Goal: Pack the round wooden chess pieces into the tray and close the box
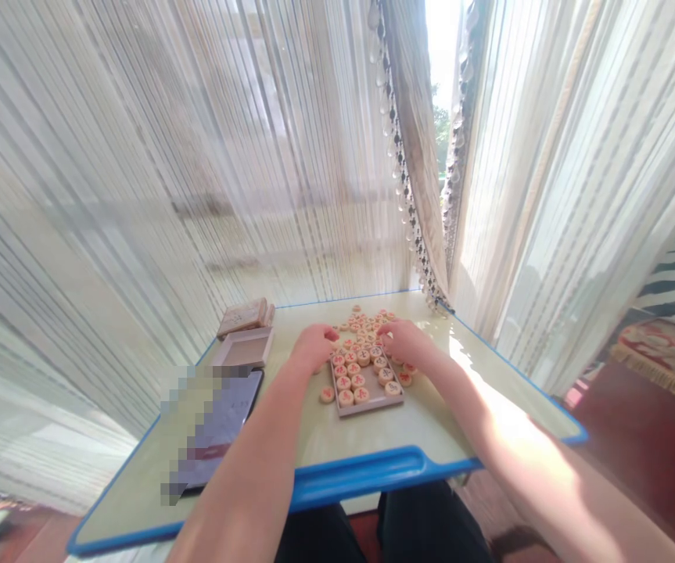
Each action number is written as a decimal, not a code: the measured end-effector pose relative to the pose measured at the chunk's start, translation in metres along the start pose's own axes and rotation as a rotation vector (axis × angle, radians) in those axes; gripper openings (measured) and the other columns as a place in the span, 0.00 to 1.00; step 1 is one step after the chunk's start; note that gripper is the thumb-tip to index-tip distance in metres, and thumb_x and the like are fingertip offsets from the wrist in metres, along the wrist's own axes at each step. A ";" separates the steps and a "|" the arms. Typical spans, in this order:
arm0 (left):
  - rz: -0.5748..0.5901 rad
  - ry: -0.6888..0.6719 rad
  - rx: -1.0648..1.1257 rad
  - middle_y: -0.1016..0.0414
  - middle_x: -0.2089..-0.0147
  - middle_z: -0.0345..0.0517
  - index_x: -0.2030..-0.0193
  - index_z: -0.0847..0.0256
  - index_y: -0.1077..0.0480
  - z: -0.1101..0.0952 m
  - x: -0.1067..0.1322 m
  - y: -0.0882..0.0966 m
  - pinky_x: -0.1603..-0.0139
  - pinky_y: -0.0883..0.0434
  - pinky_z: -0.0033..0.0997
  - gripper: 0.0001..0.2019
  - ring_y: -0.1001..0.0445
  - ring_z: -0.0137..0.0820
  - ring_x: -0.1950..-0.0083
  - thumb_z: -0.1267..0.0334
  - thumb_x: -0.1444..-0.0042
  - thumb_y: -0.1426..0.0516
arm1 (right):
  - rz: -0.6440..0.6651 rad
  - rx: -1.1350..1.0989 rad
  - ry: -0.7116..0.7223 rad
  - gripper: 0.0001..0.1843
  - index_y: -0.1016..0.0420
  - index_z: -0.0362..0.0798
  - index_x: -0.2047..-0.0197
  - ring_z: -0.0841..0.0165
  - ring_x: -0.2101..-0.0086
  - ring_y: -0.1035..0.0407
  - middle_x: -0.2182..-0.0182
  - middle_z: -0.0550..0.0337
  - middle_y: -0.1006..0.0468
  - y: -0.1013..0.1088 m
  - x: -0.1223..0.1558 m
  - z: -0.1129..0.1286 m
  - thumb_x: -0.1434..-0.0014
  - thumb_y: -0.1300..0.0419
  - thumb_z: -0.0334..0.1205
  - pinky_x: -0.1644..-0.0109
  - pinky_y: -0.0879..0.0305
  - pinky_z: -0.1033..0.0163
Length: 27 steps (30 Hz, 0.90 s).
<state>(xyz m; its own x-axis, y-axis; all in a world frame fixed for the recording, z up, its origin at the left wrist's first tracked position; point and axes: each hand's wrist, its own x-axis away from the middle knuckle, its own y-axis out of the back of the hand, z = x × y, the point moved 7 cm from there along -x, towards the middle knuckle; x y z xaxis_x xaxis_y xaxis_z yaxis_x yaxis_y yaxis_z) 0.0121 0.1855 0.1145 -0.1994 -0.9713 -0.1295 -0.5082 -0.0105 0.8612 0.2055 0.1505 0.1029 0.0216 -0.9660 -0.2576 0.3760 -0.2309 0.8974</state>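
Observation:
Round wooden Chinese chess pieces (361, 396) with red or dark characters stand in rows in a shallow open box (372, 406) at the table's middle. More loose Chinese chess pieces (366, 322) are heaped beyond the box. My left hand (315, 345) is at the box's far left corner, its fingers curled in by the loose pieces. Across from it, my right hand (406, 339) reaches in at the far right corner, fingertips bent down among the heap. What either hand's fingers grip, if anything, is too small to make out.
A pale table (431, 426) with a blue rim (366, 473) holds everything. On the left lie a tablet-like device (237, 422), partly blurred out, an open box lid or tray (250, 344) and a brownish box (243, 315). A string curtain (290, 156) hangs behind.

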 end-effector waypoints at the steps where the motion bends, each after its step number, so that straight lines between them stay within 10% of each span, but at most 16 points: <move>1: -0.011 -0.026 0.010 0.22 0.57 0.46 0.61 0.62 0.24 -0.001 -0.001 -0.001 0.55 0.32 0.27 0.17 0.26 0.32 0.56 0.78 0.54 0.50 | -0.016 -0.009 0.006 0.16 0.22 0.49 0.59 0.61 0.56 0.31 0.55 0.51 0.24 0.001 0.000 0.000 0.44 0.50 0.35 0.52 0.38 0.59; 15: -0.130 -0.150 0.044 0.23 0.54 0.45 0.57 0.62 0.26 -0.012 -0.004 -0.005 0.46 0.35 0.27 0.19 0.28 0.30 0.51 0.77 0.49 0.54 | 0.089 -0.117 0.325 0.23 0.27 0.55 0.49 0.60 0.46 0.39 0.47 0.59 0.28 -0.021 -0.016 0.040 0.35 0.58 0.48 0.40 0.49 0.53; 27: 0.064 0.053 0.024 0.27 0.48 0.50 0.50 0.63 0.30 0.010 -0.003 -0.007 0.56 0.31 0.26 0.21 0.27 0.33 0.52 0.73 0.53 0.46 | 0.021 -0.207 0.190 0.18 0.24 0.46 0.55 0.68 0.51 0.34 0.52 0.55 0.25 -0.010 -0.017 0.002 0.38 0.54 0.36 0.44 0.44 0.64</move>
<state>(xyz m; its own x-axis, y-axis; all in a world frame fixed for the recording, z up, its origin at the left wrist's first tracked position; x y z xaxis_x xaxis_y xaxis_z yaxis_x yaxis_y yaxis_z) 0.0076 0.1909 0.1040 -0.1879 -0.9811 -0.0474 -0.5157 0.0575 0.8548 0.1989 0.1686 0.0986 0.1973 -0.9267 -0.3198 0.5548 -0.1634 0.8158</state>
